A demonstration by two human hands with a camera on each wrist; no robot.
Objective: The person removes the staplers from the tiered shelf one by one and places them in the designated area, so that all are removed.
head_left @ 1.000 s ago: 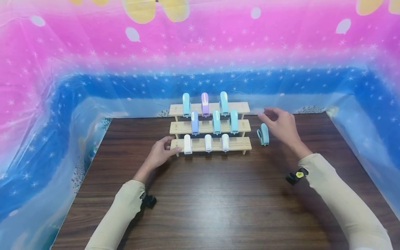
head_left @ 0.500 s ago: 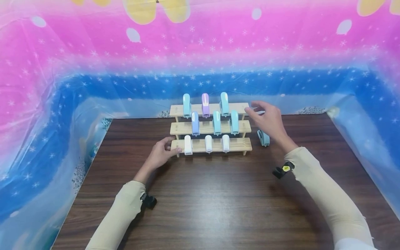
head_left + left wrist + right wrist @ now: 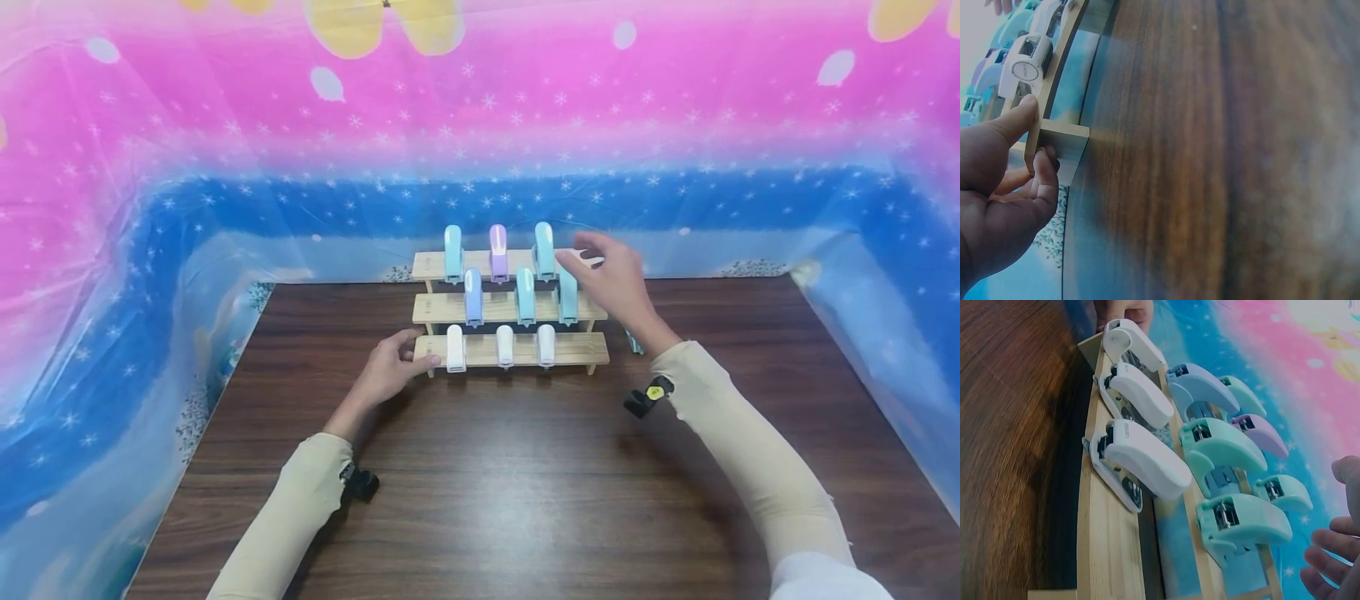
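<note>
A three-step wooden display rack (image 3: 576, 347) stands on the table with three staplers on each step. My left hand (image 3: 386, 367) pinches the left end of the bottom step, thumb on top and fingers beneath. My right hand (image 3: 617, 271) hovers at the rack's right end, thumb and fingers apart with nothing between them. Nearest to it is the teal stapler (image 3: 543, 250) on the top step; just below sits another teal stapler (image 3: 567, 298). A purple stapler (image 3: 498, 252) and a white stapler (image 3: 1147, 456) stand among the others.
One more teal stapler (image 3: 635, 343) lies on the dark wooden table (image 3: 480, 467) right of the rack, mostly hidden behind my right hand and wrist. A pink and blue snowflake cloth (image 3: 480, 150) encloses the table at the back and sides.
My right hand has moved left, from above the loose teal stapler to the right end of the top step. The left hand keeps its hold on the rack.
</note>
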